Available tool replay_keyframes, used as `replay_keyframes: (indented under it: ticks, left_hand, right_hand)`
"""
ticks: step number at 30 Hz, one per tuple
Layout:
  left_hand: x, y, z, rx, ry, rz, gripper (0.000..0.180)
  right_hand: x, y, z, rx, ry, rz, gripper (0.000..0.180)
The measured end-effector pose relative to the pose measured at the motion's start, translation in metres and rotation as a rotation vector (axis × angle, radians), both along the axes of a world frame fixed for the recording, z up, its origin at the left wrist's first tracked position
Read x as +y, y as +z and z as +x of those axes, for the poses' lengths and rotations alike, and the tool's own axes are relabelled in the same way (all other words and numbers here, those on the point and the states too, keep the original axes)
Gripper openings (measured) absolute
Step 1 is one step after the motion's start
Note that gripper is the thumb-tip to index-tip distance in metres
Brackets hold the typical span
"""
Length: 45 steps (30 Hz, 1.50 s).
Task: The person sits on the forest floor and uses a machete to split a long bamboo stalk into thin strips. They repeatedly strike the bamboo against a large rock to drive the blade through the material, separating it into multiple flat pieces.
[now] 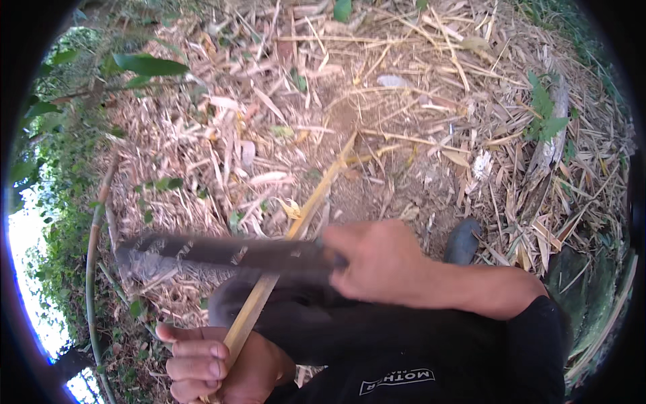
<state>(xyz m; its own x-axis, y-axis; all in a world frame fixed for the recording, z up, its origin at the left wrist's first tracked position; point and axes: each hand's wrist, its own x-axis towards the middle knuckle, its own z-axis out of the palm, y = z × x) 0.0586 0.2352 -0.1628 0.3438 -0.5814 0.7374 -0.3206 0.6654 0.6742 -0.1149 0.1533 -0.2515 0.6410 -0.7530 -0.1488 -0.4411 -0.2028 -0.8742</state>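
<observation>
My left hand (222, 363) is closed around the lower end of a long, pale yellow split strip, bamboo by its look (313, 202). The strip slants up and to the right, its far end reaching down to the ground. In my right hand (380, 259) is the handle of a machete (222, 254), its wide dark blade pointing left and blurred by motion. The blade crosses in front of the strip around its middle; whether the edge touches the strip I cannot tell. Most of the handle is hidden inside my right fist.
Wood chips and dry shavings (269, 121) litter the ground. Green leaves (151, 65) and a thin upright stem (93, 269) stand at the left. A weathered log piece (550, 128) lies at the right. A dark shoe tip (463, 240) shows beyond my right forearm.
</observation>
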Motion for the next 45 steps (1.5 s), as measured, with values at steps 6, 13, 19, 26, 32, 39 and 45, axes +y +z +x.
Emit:
replay_keyframes:
  ticks: [6, 13, 19, 26, 32, 39, 45]
  left_hand:
    - [-0.005, -0.003, -0.004, 0.023, -0.095, 0.081, 0.032]
    - [-0.003, 0.0, -0.028, 0.098, -0.08, 0.063, 0.039]
    - [-0.011, 0.009, -0.018, 0.157, -0.185, 0.171, 0.03]
    - [-0.018, 0.003, -0.009, 0.136, -0.114, 0.076, 0.032]
    - [-0.004, -0.001, -0.001, 0.086, -0.039, 0.11, 0.03]
    - [-0.022, 0.005, 0.0, 0.097, -0.152, 0.134, 0.032]
    - [-0.025, 0.003, 0.013, 0.145, -0.096, 0.097, 0.033]
  right_hand:
    - [-0.031, -0.095, -0.007, 0.263, -0.131, 0.118, 0.03]
    - [-0.009, -0.026, -0.011, 0.071, 0.075, -0.15, 0.03]
    - [-0.046, -0.136, -0.013, 0.392, -0.091, 0.075, 0.023]
    - [-0.052, -0.115, -0.01, 0.373, -0.044, 0.08, 0.023]
    - [-0.029, -0.027, -0.002, 0.183, 0.14, -0.026, 0.028]
    - [-0.074, -0.216, -0.029, 0.598, -0.067, 0.165, 0.032]
    - [-0.097, -0.206, -0.039, 0.494, 0.063, 0.178, 0.025]
